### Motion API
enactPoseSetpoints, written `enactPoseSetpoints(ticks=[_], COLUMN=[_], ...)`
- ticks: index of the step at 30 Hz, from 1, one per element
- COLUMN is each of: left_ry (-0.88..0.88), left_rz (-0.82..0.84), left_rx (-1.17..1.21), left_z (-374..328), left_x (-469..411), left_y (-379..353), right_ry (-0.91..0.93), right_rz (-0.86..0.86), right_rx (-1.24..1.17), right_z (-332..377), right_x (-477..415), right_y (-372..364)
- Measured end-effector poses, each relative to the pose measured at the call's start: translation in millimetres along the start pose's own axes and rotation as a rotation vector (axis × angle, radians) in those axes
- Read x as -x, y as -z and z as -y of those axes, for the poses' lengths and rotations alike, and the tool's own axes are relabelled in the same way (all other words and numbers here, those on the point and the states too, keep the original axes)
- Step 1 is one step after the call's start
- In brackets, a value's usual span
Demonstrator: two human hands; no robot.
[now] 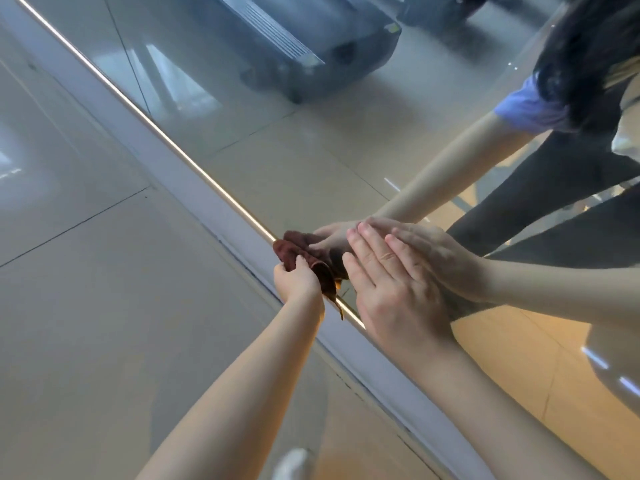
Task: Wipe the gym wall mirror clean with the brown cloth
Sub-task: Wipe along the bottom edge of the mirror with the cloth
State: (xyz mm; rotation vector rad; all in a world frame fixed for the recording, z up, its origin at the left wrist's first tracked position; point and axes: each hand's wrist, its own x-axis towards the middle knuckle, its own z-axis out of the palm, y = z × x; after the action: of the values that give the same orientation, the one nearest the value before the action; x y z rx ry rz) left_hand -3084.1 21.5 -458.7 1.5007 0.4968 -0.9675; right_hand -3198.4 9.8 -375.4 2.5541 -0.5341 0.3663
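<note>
Left hand [298, 278] grips bunched brown cloth [304, 256] at the mirror's [311, 140] bottom edge; right hand [391, 289] flat, fingers straight, braced on the glass.

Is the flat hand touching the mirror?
Touching. The head view shows the right hand lying flat on the mirror, its fingertips meeting their own reflection.

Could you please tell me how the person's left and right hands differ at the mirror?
The left hand grips the brown cloth; the right hand holds nothing. The left hand's fingers curl round the cloth, while the right hand's are straight and lie flat on the mirror. The left hand is at the glass's bottom edge; the right lies further onto the glass. Both are bare and low on the mirror.
</note>
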Motion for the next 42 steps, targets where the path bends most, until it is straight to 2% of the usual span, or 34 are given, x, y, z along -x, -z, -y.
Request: enactPoseSetpoints(ticks=[6,12,31,34,36,38,42], left_ry=[-0.083,-0.081,-0.256,-0.403,-0.443,-0.478,-0.500], left_rz=[-0.026,-0.058,-0.181,-0.107,-0.001,0.034,-0.112], left_rx=[0.009,0.012,0.040,-0.003,-0.029,-0.028,0.035], left_z=[-37.2,-63.0,-105.9,-102.2,-95.3,-97.7,-144.8], left_x=[-25.5,-45.5,-105.3,-85.4,-67.3,-64.8,-119.2], left_y=[4.7,8.8,10.7,14.9,21.8,25.8,20.4], right_ry=[0.032,0.054,0.046,0.036,0.021,0.014,0.031], right_rz=[-0.022,-0.040,-0.018,-0.039,-0.046,-0.046,-0.029], right_rx=[0.017,0.006,-0.031,-0.040,-0.043,-0.041,-0.019], right_z=[8.0,20.1,45.8,49.7,53.5,57.9,61.9], right_x=[-26.0,-64.3,-126.1,-135.0,-141.5,-148.3,-161.6], right_y=[-10.2,-21.9,-44.5,-49.5,-52.0,-53.4,-55.1])
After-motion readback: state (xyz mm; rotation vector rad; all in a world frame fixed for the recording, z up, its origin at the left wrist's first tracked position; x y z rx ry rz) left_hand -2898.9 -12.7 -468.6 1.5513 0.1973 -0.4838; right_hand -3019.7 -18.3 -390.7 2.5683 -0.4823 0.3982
